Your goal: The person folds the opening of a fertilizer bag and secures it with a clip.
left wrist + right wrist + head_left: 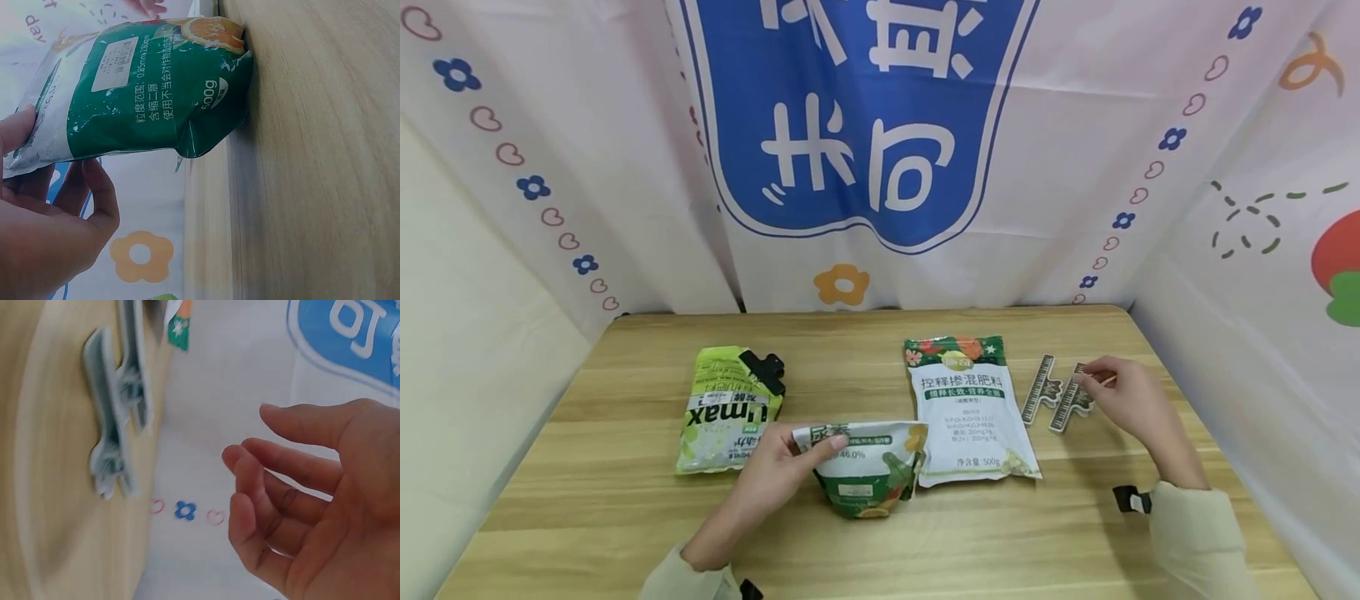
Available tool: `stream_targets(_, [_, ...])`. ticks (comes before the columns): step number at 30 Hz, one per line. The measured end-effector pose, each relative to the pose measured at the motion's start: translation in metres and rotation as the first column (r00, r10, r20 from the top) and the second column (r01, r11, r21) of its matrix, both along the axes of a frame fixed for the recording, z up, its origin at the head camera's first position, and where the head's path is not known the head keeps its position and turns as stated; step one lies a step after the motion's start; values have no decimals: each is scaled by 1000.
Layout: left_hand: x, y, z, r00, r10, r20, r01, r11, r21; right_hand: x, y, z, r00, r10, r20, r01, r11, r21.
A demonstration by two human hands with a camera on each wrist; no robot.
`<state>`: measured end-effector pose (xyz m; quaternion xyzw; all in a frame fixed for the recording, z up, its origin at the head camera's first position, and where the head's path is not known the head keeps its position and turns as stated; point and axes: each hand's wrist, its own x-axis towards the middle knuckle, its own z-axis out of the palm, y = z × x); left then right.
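Note:
My left hand point(782, 462) grips a green and white fertilizer bag point(868, 479) by its upper left edge, thumb on the front. In the left wrist view, that bag point(156, 87) stands with its lower end at the wooden table, and the fingers bend behind it. My right hand point(1120, 396) hovers by two bag clips with a piano-key pattern, the left clip point(1041, 390) and the right clip point(1066, 407). In the right wrist view, a space shows between this hand point(300, 494) and the nearer clip point(106, 419); its fingers are loosely bent around nothing.
A yellow-green bag point(722, 425) with a black clip point(763, 371) on its folded top corner lies at the left. Between the held bag and the clips lies a larger white and green fertilizer bag point(970, 425). Printed cloth point(1075, 167) hangs behind the table point(625, 533).

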<state>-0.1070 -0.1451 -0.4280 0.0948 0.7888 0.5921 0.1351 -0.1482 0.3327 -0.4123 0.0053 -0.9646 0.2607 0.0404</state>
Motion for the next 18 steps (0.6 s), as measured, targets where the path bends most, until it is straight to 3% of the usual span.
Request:
stream_targets(10, [1,0,1,1000,-9,7,9,1000,-3,-6,21,-16,992,-53,115,53,999,3])
stream_targets(18, [0,-1,1,1000,-2,-7,2,1000,3,-13,32,-25,948,-120,293,117,993,27])
